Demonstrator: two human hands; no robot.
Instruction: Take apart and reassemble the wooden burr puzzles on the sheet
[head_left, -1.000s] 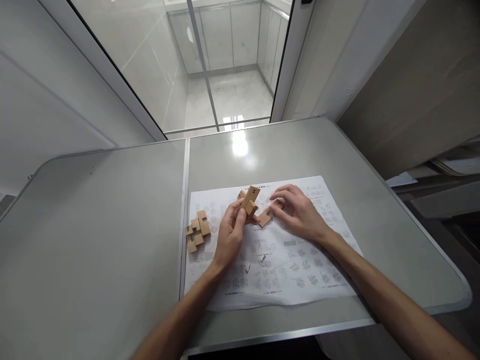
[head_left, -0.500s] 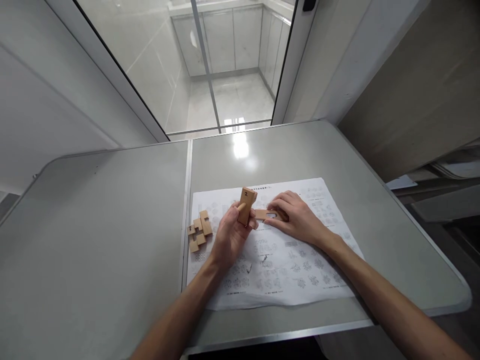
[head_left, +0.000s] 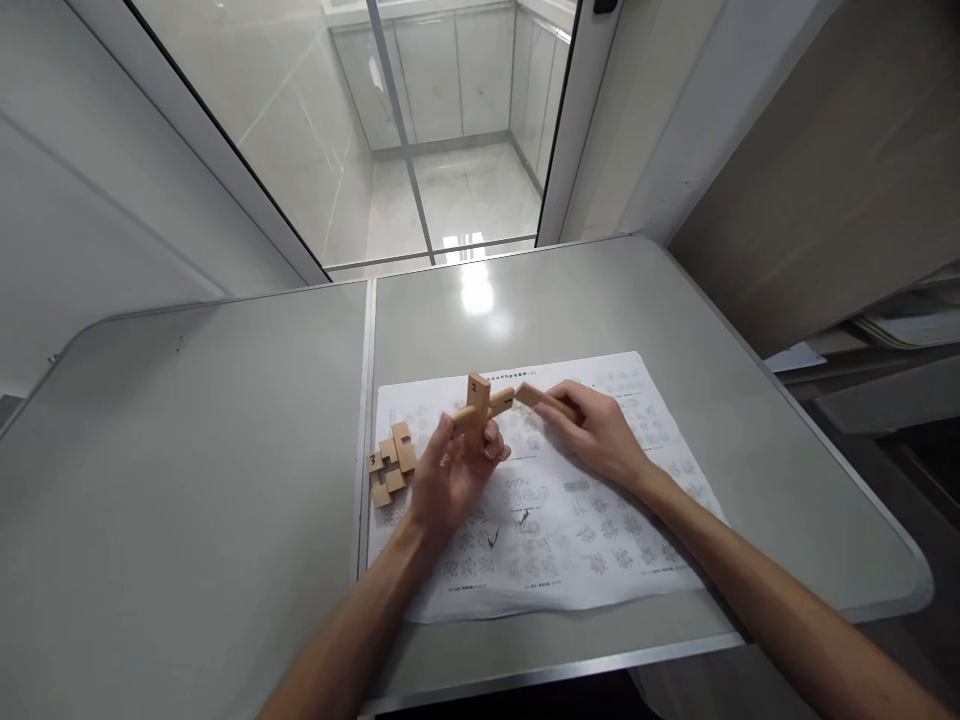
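Centre frame: my right hand (head_left: 600, 430) pinches wooden bar (head_left: 531, 394), now tipped upward near crossed blocks (head_left: 477, 405) my left hand (head_left: 456, 482) clasps, leaving both hands occupied

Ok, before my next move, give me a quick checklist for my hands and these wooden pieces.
1. Left hand gripping the crossed pieces: ok.
2. Number 2 visible on the crossed pieces: ok.
3. Right hand gripping the single piece: ok.
4. Single piece fitted into the crossed pieces: not ok, it's only beside them.
5. Single piece's slot lined up: cannot tell, no slot shows.
6. Piece cluster clear of both hands, by the paper's left edge: ok.
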